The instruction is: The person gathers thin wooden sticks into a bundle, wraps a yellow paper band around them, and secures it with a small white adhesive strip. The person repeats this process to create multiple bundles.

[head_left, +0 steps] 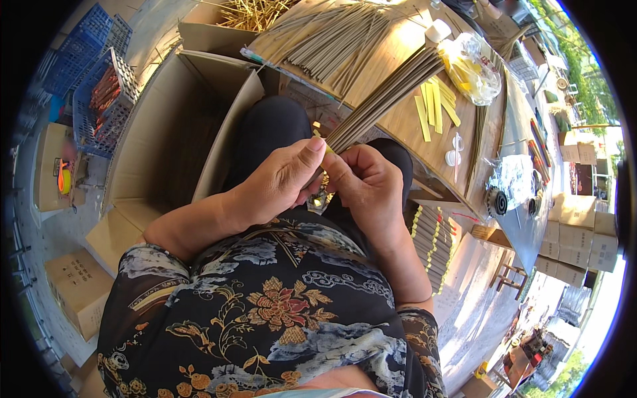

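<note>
Over my lap I hold a bundle of grey-brown incense sticks (391, 95), slanting up and right across the table's edge. My left hand (279, 176) is closed round its lower end, thumb on top. My right hand (369, 182) is closed too, with thumb and fingers pinching at the same end. A bit of yellow strip (327, 151) shows between the thumbs; most of it is hidden by my fingers. Shiny gold bits (321, 199) show below my hands. Loose incense sticks (345, 43) lie spread on the wooden table (391, 123), and several yellow paper strips (434, 106) rest right of the bundle.
A clear bag of yellow strips (472, 69) and a white cup (438, 30) stand on the table. A large open cardboard box (225, 126) is at my left, near blue crates (109, 126). Banded stick bundles (432, 249) lie low at the right. Stacked cartons (574, 232) stand farther right.
</note>
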The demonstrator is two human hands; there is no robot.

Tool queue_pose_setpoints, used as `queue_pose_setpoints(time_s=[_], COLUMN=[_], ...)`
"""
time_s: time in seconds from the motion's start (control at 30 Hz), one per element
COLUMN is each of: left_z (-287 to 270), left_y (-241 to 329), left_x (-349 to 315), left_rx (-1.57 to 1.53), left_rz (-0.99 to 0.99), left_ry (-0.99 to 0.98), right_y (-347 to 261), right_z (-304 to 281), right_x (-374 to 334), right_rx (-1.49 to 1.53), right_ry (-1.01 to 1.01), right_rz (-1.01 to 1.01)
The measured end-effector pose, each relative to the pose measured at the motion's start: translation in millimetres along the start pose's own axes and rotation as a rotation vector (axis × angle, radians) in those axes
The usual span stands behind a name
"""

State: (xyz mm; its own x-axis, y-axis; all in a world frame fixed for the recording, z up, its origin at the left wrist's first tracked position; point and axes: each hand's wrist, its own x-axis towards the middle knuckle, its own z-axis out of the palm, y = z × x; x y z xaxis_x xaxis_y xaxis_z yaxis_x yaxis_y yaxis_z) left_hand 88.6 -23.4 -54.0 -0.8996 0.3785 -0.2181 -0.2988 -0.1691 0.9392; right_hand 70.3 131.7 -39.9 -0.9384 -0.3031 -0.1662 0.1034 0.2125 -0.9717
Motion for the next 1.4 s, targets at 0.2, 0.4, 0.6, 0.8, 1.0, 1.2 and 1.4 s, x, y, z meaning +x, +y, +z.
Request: queue_pose_setpoints(time_s=[0.2,0.4,0.6,0.8,1.0,1.2,1.4], left_z=[1.4,2.7,2.5,8.7,16.1,16.7,13.6], left_y=[-3.8,-2.2,0.3,7.9,13.0,9.3,10.6], left_x=[1.6,1.0,0.9,2.3,7.1,8.2,3.7], left_rx=[-0.02,-0.115,-0.12,0.084,0.461,0.588,0.43], left_rz=[-0.007,-0.031,-0.055,0.162,0.462,0.539,0.403], left_ry=[0.004,0.0,0.0,0.134,0.286,0.225,0.06], right_y=[-3.9,-6.8,6.3,14.9,-8.2,-5.7,7.4], right_z=[-5.2,-12.3,-14.1,-12.4,-7.3,-7.4,-12.8], right_x=[0.6,0.4,3.6,12.6,1.2,-4.2,-2.3], right_rx=[0.058,0.094,0.141,-0.165,-0.135,-0.062,0.056], right_ry=[-0.049,-0.101,-0.105,0.187,0.194,0.159,-0.013], right_rz=[0.048,0.114,0.003,-0.378,-0.441,-0.452,-0.493])
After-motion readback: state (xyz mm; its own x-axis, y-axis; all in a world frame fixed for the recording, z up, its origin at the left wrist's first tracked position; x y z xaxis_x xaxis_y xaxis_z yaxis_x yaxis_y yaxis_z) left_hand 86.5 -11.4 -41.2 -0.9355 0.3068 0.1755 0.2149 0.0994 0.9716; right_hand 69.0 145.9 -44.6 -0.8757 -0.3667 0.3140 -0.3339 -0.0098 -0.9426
